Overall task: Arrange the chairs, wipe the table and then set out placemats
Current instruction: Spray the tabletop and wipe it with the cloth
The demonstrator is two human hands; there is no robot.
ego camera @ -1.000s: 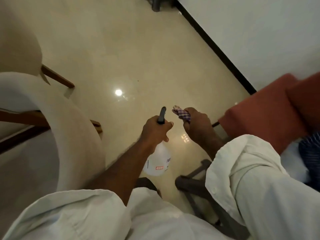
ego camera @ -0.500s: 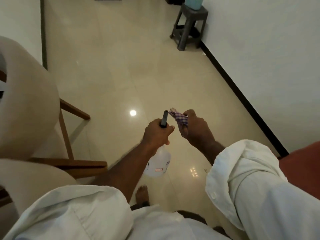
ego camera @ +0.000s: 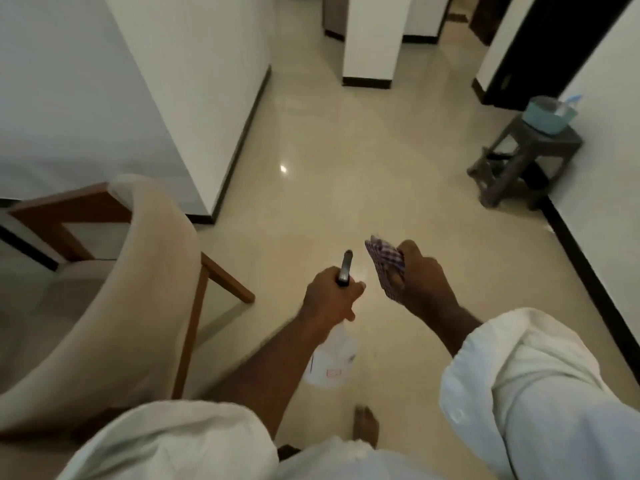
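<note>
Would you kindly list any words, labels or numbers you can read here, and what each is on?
Spray bottle in the left hand: a red-outlined box and dark print, too blurred to read.
Checked cloth in the right hand: pattern only, no text.
Nothing else bears writing.

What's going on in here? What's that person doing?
A person in white sleeves stands barefoot on the shiny floor with cleaning things. The left hand grips a spray bottle by its neck, and the right hand holds a checked cloth. A cream chair is on the left; a stool with a teal basin stands by the right wall. Nothing is being wiped.
</note>
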